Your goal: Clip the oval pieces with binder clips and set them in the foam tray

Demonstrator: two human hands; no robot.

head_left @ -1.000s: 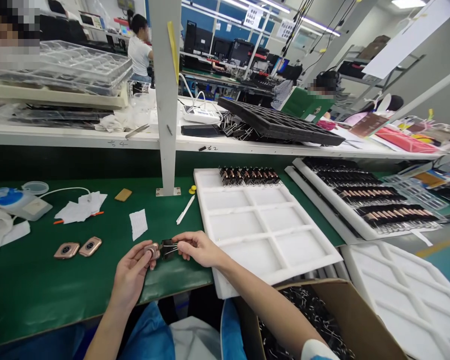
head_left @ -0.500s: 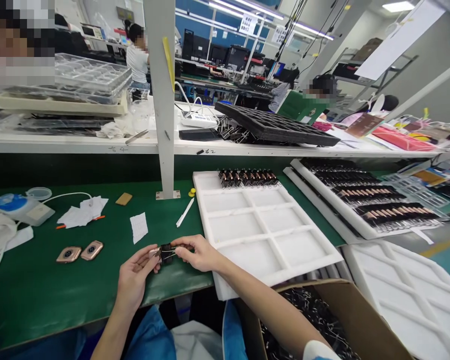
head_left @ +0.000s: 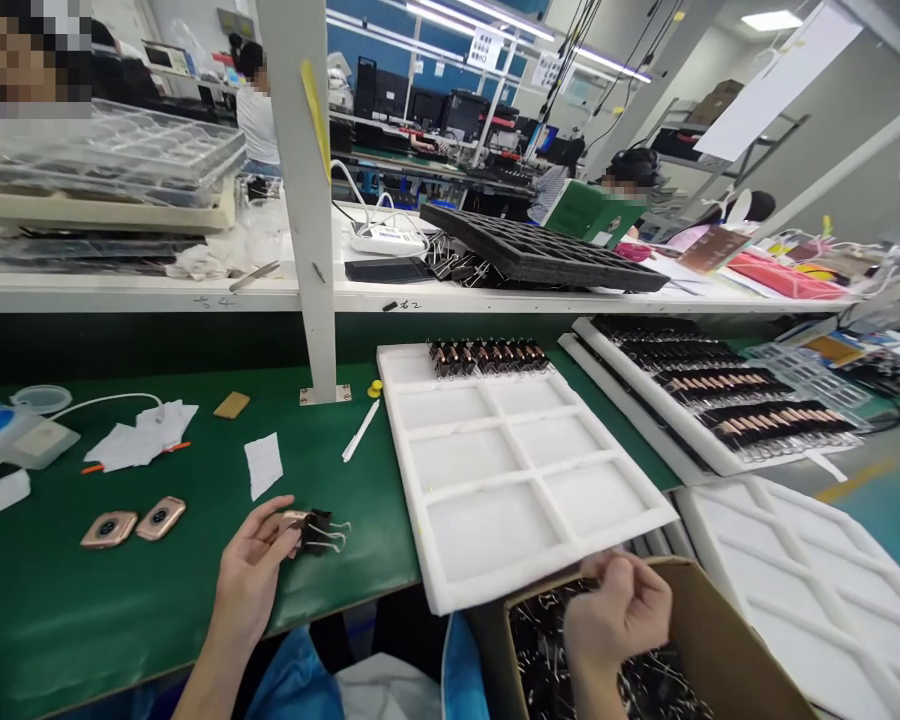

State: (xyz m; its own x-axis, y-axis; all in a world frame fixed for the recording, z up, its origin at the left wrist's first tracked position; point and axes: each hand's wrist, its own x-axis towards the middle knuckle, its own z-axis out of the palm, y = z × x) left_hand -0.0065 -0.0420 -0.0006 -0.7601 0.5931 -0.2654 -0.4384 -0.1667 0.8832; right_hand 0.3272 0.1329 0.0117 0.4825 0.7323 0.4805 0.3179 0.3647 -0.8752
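Grip [head_left: 249, 568], left, narrow on watch [head_left: 295, 517]

You wear a blue garment [head_left: 292, 680] (pale-edged on one side) beside light grey cloth [head_left: 382, 685]; your hands [head_left: 249, 565] are bare.

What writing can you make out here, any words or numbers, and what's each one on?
"2", after an unclear handwritten character: white shelf edge, right of the post.
"4", likewise after an unclear character: same edge, left of the post.
Too small or blurred to read: background notices, power strip label.
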